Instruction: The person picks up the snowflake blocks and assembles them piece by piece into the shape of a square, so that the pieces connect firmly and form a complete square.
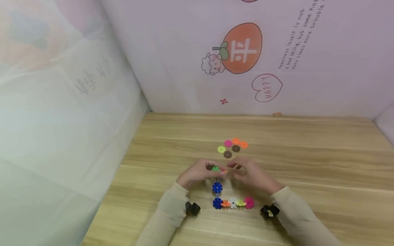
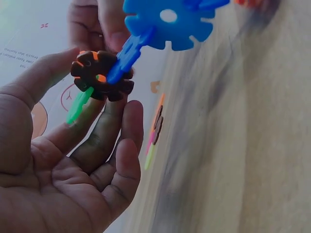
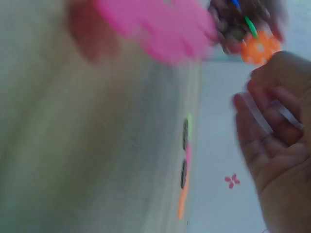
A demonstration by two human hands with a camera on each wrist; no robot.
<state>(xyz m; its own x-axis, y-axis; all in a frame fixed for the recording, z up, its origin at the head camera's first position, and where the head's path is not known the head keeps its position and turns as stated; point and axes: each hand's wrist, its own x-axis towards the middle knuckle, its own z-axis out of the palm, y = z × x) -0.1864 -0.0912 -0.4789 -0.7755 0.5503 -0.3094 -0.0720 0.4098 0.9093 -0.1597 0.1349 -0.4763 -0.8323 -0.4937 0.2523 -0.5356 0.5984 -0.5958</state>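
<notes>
Several notched discs [image 1: 217, 187] form a chain over the worktop [image 1: 307, 153]; the left hand's [image 1: 201, 170] fingers pinch its brown disc [image 2: 90, 73]; the right hand [image 1: 253, 176] is at an orange disc [image 3: 252, 49], its grip unclear.

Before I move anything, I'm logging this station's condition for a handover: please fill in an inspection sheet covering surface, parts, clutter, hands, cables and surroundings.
Surface: light wood-grain table.
Job's things: bent chain of notched multicoloured plastic discs; round orange notched disc at its far end, full joining unclear; six loose notched discs beyond the hands: one pink, one yellow, two orange, two brown.
Clutter: nothing seen.
Hands: left hand holds the chain's far end; right hand is at the orange disc, grip unclear.
Cables: nothing seen.
Surroundings: pale backdrop printed with an orange fruit and a "HAPPY" heart; pale sheet on the left.
</notes>
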